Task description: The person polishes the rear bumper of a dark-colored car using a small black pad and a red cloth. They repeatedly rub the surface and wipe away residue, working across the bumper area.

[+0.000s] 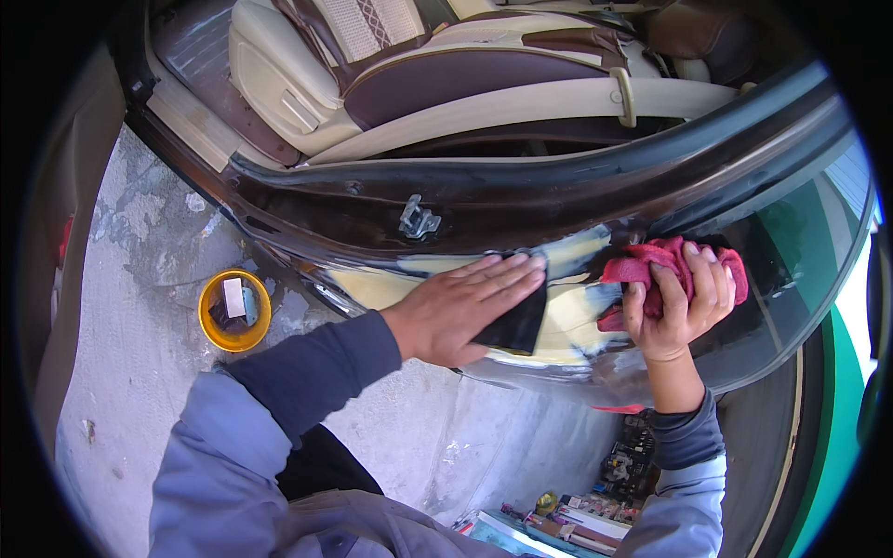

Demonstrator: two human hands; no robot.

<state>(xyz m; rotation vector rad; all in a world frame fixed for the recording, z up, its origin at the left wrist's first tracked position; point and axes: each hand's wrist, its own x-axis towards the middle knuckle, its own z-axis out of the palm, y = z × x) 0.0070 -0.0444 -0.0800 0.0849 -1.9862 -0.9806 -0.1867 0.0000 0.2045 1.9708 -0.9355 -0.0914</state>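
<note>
My left hand [460, 310] lies flat, fingers stretched, on a black sheet that looks like sandpaper [520, 328], pressing it against the car's body panel beside the open doorway. Pale yellow body filler [575, 310] with grey-blue edges covers the panel around the sheet. To the right, my right hand [677, 307] grips a bunched red cloth [659, 261] against the dark body and window area. Folds of the cloth stick out past the fingers. A metal door striker [418, 220] stands on the brown door frame above my left hand.
A yellow bucket [234, 342] holding a white block and a bluish piece stands on the concrete floor [139, 390] at left. Inside the car are a beige and brown seat [446, 84] and a seat belt [502, 111]. Assorted items [586, 516] lie at bottom right.
</note>
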